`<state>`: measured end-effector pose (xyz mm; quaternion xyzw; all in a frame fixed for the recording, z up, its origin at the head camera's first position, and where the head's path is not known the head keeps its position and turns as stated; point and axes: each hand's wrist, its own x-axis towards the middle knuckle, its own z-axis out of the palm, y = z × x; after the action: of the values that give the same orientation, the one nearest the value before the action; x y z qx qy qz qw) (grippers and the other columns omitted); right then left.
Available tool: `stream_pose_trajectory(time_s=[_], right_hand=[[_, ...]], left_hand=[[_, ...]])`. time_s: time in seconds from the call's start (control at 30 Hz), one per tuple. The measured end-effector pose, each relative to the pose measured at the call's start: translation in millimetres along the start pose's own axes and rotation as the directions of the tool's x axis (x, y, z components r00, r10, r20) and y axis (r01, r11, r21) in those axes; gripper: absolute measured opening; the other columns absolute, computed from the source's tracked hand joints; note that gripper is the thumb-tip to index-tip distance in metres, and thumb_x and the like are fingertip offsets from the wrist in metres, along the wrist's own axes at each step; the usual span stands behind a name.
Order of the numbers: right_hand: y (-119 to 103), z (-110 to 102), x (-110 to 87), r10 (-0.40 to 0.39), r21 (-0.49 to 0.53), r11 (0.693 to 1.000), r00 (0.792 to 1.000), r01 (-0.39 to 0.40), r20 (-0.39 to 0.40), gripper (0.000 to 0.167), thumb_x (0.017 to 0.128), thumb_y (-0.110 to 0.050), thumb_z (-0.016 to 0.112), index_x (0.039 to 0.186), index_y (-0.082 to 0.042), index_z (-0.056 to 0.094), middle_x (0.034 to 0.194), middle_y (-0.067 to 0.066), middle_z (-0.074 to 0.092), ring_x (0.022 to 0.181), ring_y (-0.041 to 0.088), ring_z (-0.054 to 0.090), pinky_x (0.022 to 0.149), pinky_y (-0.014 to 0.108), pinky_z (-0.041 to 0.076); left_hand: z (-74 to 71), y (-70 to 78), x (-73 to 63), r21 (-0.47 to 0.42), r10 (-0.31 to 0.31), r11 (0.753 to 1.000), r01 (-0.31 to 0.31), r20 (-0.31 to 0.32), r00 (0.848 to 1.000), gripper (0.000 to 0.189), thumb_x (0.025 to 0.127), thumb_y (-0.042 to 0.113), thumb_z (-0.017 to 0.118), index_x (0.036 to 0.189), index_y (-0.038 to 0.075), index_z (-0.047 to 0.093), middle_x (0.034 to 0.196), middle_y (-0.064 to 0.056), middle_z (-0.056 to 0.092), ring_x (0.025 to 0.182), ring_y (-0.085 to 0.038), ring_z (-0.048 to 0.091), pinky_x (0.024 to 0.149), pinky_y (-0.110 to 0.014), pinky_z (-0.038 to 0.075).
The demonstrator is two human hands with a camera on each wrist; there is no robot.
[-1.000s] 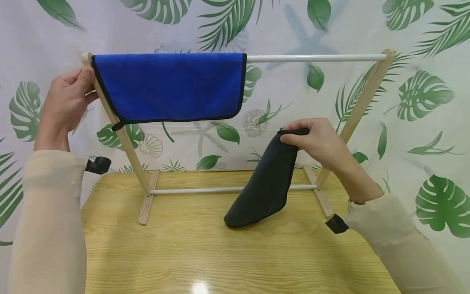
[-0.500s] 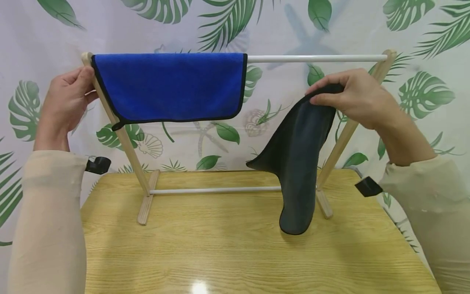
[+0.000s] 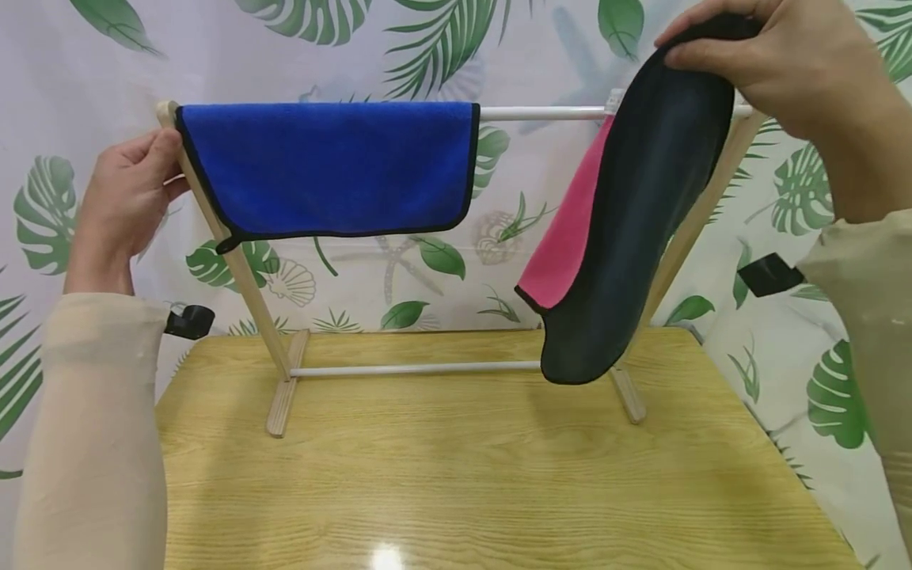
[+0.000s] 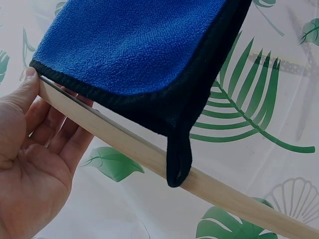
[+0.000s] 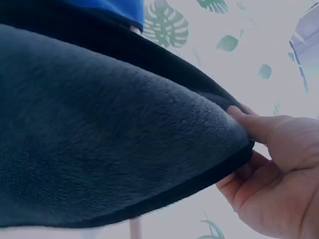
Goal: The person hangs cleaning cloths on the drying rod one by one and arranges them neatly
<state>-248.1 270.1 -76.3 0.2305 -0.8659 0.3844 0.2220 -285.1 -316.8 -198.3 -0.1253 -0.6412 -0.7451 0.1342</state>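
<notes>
My right hand [image 3: 805,71] pinches the upper end of a dark grey towel [image 3: 641,214] with black edging, thumb in front. The towel hangs in a long fold before the right part of the rack's white top bar [image 3: 541,113]; part of its pink reverse [image 3: 570,229] shows. In the right wrist view the grey towel [image 5: 109,129] looks fluffy. My left hand [image 3: 135,186] holds the rack's left wooden post [image 3: 249,285] near its top, thumb in front and fingers behind. A blue towel [image 3: 328,170] drapes over the bar's left half, its black loop [image 4: 178,159] hanging by the post.
The rack stands on a wooden table [image 3: 442,475]; a white lower bar [image 3: 413,369] joins its feet. The right post [image 3: 677,253] is partly covered by the grey towel. Behind hangs a leaf-patterned cloth [image 3: 399,47].
My right hand has lifted the grey towel up and to the right, from low over the table to above the top bar's height. The pink side has come into view. My left hand has stayed put.
</notes>
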Motion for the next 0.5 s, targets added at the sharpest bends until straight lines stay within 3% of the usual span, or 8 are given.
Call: stream_pose_trajectory(time_s=[0.1, 0.2, 0.37, 0.5], right_hand=[[1, -2, 13.8, -0.023, -0.027, 0.999, 0.999, 0.022, -0.042, 0.03, 0.103, -0.008, 0.061, 0.13, -0.014, 0.072, 0.115, -0.011, 0.058, 0.089, 0.004, 0.057, 0.095, 0.012, 0.046], [5, -3, 27.1, -0.035, 0.017, 0.999, 0.998, 0.036, -0.06, 0.028, 0.103, -0.011, 0.061, 0.129, -0.016, 0.07, 0.11, -0.011, 0.059, 0.087, 0.003, 0.058, 0.097, 0.012, 0.045], [14, 0, 45.9, 0.061, 0.106, 0.993, 0.996, -0.055, -0.062, 0.022, 0.102, -0.017, 0.063, 0.123, -0.023, 0.065, 0.108, -0.01, 0.057, 0.083, 0.002, 0.06, 0.093, 0.009, 0.045], [29, 4, 58.0, 0.107, 0.02, 0.994, 0.993, -0.106, -0.053, 0.019, 0.104, -0.017, 0.061, 0.122, -0.023, 0.063, 0.103, -0.013, 0.054, 0.078, 0.0, 0.056, 0.09, 0.007, 0.046]], left_hand=[[-1.5, -0.6, -0.7, 0.01, -0.006, 1.0, 0.006, -0.01, 1.0, 0.039, 0.098, 0.03, 0.066, 0.128, 0.006, 0.073, 0.108, -0.005, 0.067, 0.103, -0.017, 0.061, 0.088, -0.018, 0.051], [-1.9, -1.2, -0.4, 0.008, -0.006, 1.0, 0.006, -0.018, 1.0, 0.039, 0.098, 0.03, 0.067, 0.128, 0.006, 0.073, 0.107, -0.005, 0.067, 0.102, -0.017, 0.062, 0.087, -0.018, 0.052], [-1.1, -1.0, 1.6, -0.005, -0.011, 1.0, 0.011, -0.017, 1.0, 0.039, 0.098, 0.03, 0.067, 0.129, 0.005, 0.072, 0.108, -0.006, 0.068, 0.103, -0.017, 0.062, 0.087, -0.018, 0.052], [-1.2, -1.3, 3.1, -0.001, -0.014, 1.0, 0.014, -0.014, 1.0, 0.04, 0.098, 0.03, 0.067, 0.129, 0.005, 0.072, 0.109, -0.006, 0.067, 0.104, -0.018, 0.062, 0.088, -0.018, 0.052]])
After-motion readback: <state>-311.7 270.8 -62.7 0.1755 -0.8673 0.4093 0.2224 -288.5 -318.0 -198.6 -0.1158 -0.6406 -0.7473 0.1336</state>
